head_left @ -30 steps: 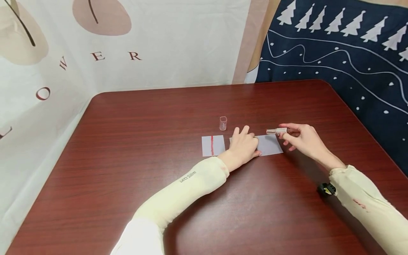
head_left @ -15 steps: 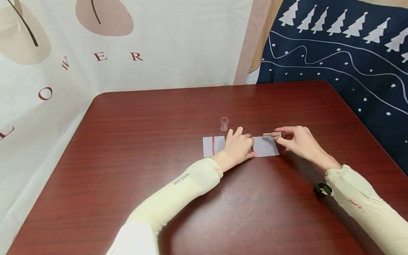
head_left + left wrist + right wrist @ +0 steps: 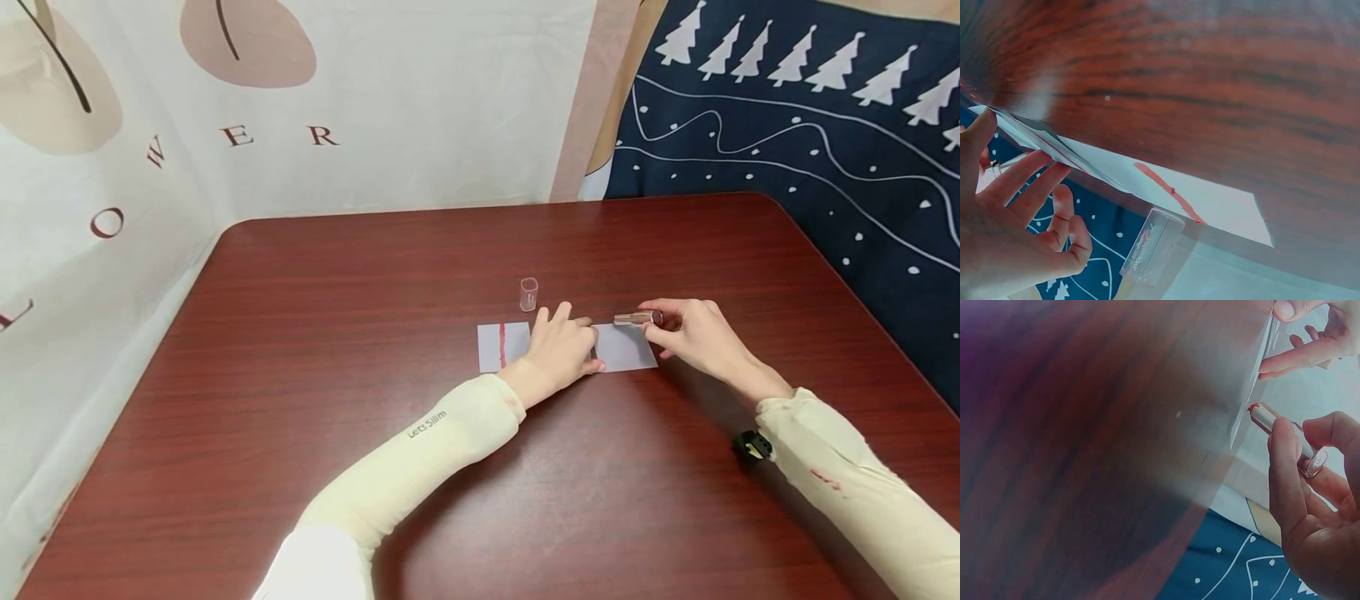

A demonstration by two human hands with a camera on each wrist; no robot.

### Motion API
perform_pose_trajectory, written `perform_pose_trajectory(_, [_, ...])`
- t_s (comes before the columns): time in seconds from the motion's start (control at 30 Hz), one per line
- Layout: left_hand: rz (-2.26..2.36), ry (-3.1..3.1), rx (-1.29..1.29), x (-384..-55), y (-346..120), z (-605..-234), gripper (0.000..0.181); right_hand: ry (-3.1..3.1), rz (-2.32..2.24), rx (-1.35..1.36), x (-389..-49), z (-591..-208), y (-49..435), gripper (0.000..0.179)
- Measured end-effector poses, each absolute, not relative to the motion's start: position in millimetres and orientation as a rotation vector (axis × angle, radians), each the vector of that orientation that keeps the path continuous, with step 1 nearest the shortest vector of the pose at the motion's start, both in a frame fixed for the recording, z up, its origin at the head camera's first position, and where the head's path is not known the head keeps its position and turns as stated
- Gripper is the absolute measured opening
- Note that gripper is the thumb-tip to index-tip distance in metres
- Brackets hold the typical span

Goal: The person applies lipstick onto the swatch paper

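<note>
In the head view my right hand (image 3: pixel 693 333) pinches a lipstick (image 3: pixel 636 318) by its base between thumb and fingers, tip pointing left. Its red end shows in the right wrist view, where the lipstick (image 3: pixel 1279 425) is held close to the paper. My left hand (image 3: pixel 555 346) presses on the white paper with fingers spread, thumb at the near edge and fingertips at the far edge. Left of that hand, the white paper (image 3: pixel 515 342) bears a red stroke (image 3: pixel 1169 190); the bare white paper (image 3: pixel 626 350) on the right lies under the lipstick. The middle part is hidden beneath the hand.
A clear lipstick cap (image 3: pixel 528 294) stands upright just beyond the paper. All of this is on a dark red wooden table (image 3: pixel 480 250). Printed cloths hang behind it, one white (image 3: pixel 435 100) and one navy (image 3: pixel 787 117). A black wrist device (image 3: pixel 752 447) sits at the right sleeve.
My right hand has moved left and slightly toward me, bringing the lipstick over the far edge of the right-hand paper. The left hand has slid a little left with that paper.
</note>
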State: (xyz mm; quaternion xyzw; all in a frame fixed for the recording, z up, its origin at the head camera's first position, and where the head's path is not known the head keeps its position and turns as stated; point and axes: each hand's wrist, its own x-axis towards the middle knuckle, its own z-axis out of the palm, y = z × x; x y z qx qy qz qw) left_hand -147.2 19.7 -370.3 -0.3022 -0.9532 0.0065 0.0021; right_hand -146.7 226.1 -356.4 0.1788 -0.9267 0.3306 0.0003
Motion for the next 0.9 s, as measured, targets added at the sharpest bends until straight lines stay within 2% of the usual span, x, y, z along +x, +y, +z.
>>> perform_pose_trajectory(0.9, [0.059, -2.99, -0.942, -145.2, 20.7, -371.0, 0.037, -2.883, 0.834, 0.667, -147.7, -356.1, 223.5, 0.028])
